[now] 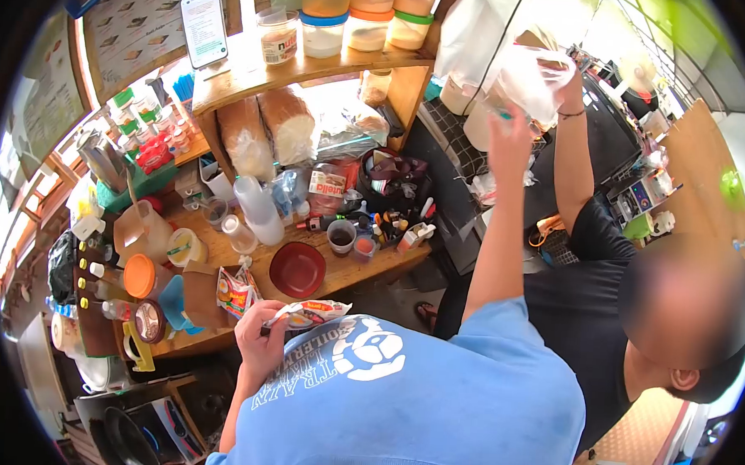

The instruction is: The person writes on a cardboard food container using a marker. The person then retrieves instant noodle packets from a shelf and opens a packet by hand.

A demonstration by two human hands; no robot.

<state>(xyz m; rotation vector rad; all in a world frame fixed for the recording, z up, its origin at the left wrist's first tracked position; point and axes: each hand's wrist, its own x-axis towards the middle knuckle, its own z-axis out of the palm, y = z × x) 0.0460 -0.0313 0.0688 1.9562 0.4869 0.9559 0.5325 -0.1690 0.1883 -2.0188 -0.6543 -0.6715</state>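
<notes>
My left hand [260,331] is closed on a shiny printed food packet [311,313], held close to my blue shirt. A similar packet [235,291] stands just beyond it, by a cardboard box [202,296]. My right hand [510,135] reaches far out to the upper right, up against a thin plastic bag [533,82]. Glare and blur hide its fingers, so I cannot tell whether they grip the bag. The hand [571,96] of a co-worker in black is at the bag's other side.
On the wooden counter stand a dark red bowl [297,269], a clear squeeze bottle [257,211] and a cup of dark liquid [341,236]. Bread loaves [287,127] fill the shelf, with lidded tubs [323,35] and a phone [203,27] above. The co-worker [568,324] stands close at right.
</notes>
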